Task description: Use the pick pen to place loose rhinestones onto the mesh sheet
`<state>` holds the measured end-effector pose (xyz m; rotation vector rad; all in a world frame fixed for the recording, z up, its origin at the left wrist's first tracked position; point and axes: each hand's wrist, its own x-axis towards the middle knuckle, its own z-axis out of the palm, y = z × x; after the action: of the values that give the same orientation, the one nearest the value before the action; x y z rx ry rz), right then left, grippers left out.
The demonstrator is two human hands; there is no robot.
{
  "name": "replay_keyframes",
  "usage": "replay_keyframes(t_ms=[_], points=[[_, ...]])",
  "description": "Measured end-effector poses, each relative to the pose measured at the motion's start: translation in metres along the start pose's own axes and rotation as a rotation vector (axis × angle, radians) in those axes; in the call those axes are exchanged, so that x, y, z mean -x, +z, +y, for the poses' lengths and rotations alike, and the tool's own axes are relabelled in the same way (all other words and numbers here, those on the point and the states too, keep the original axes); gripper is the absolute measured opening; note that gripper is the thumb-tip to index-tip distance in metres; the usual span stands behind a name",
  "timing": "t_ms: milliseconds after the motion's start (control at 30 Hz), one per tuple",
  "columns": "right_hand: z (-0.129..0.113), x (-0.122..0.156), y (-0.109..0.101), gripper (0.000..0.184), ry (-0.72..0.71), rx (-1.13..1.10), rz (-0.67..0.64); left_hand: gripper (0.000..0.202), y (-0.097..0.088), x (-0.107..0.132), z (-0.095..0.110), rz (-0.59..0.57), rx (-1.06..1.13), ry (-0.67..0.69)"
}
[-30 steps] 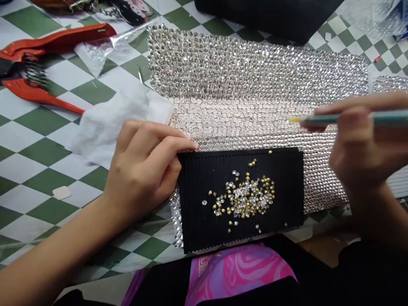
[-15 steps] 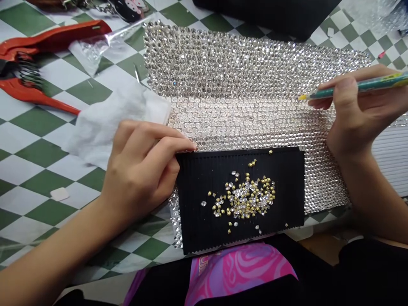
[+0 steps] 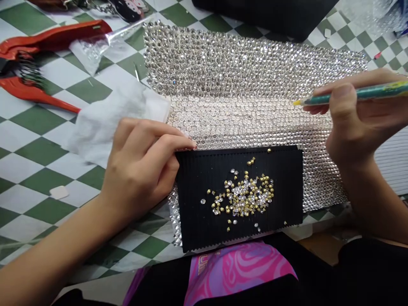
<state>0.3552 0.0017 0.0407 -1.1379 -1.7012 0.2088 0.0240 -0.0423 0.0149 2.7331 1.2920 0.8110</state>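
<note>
A wide rhinestone-covered sheet [image 3: 242,80] lies across the checked table. On its near part rests a black ribbed tray [image 3: 287,191] holding several loose gold-backed rhinestones [image 3: 245,197]. My left hand [image 3: 140,165] rests curled at the tray's left edge, with its fingertips pressed on the tray's top left corner and the sheet. My right hand [image 3: 357,114] is closed on a green picker pen [image 3: 350,95] with a yellow tip, held level above the sheet's right side, tip pointing left.
Red pliers [image 3: 38,46] lie at the far left, beside a clear plastic bag [image 3: 95,49]. A white tissue [image 3: 105,119] sits left of the sheet. A black box [image 3: 270,15] stands at the back. Pink patterned fabric [image 3: 239,267] is at the near edge.
My right hand first rose with the pen toward the far right of the sheet, then dipped slightly and shifted left. The left hand and tray stayed put.
</note>
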Motion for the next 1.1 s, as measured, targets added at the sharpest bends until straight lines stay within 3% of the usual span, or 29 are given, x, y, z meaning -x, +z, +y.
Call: replay_keyframes(t_ms=[233,433,733,867,967,1100], points=[[0.014,-0.002,-0.001,0.016,0.011,-0.057,0.039,0.025,-0.002,0.000,-0.001,0.011,0.006,0.019],[0.025,0.002,-0.002,0.022,0.051,-0.089,0.036,0.026,-0.003,-0.001,-0.001,0.000,0.006,0.013],[0.023,0.002,-0.002,0.018,0.023,0.028,-0.025,0.026,-0.002,0.001,0.001,-0.025,0.015,-0.003],[0.006,0.001,0.001,0.018,-0.052,-0.026,0.006,0.025,-0.002,0.000,0.000,-0.013,0.014,-0.005],[-0.028,0.004,0.002,0.019,-0.060,-0.040,-0.139,0.025,-0.002,0.000,-0.001,-0.009,0.016,-0.007],[-0.078,0.006,0.000,0.011,0.004,-0.042,-0.599,0.025,-0.001,0.001,-0.001,-0.010,0.011,-0.002]])
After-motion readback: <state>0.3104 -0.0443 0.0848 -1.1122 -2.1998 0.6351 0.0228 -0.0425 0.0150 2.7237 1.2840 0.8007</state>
